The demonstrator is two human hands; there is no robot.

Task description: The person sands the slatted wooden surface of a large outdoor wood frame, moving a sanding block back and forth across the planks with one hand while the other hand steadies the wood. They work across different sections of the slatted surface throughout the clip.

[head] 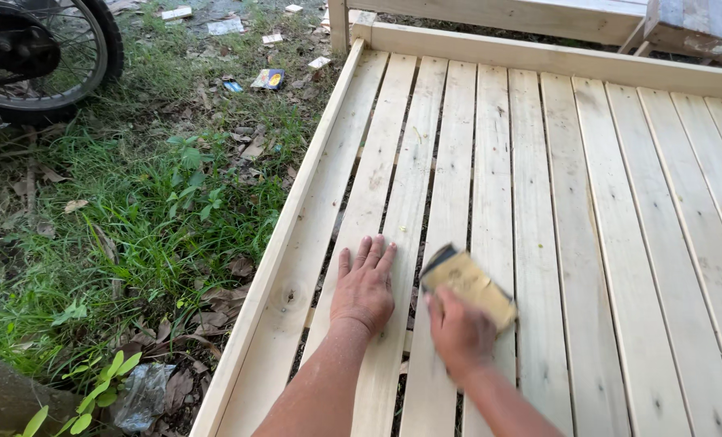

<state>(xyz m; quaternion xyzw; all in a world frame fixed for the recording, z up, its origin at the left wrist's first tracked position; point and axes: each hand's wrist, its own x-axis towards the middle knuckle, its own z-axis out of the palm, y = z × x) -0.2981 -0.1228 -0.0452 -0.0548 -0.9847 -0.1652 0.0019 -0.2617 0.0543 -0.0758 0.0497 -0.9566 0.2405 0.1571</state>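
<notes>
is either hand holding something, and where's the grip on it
The right hand holds a tan sanding block, grip on its near end, pressed on the wooden slats. The left hand holds nothing; it lies flat on a slat.

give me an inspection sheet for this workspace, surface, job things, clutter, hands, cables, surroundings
surface: pale wooden slatted frame, gaps between the slats, raised side rail on its left edge.
job's things: tan sanding block, pressed on a slat.
clutter: paper scraps and a small packet on the ground; crumpled plastic by the rail.
hands: left hand flat on a slat, fingers spread; right hand gripping the sanding block.
cables: nothing seen.
surroundings: grass with dry leaves; a spoked wheel at top left; more timber beyond the frame.
</notes>
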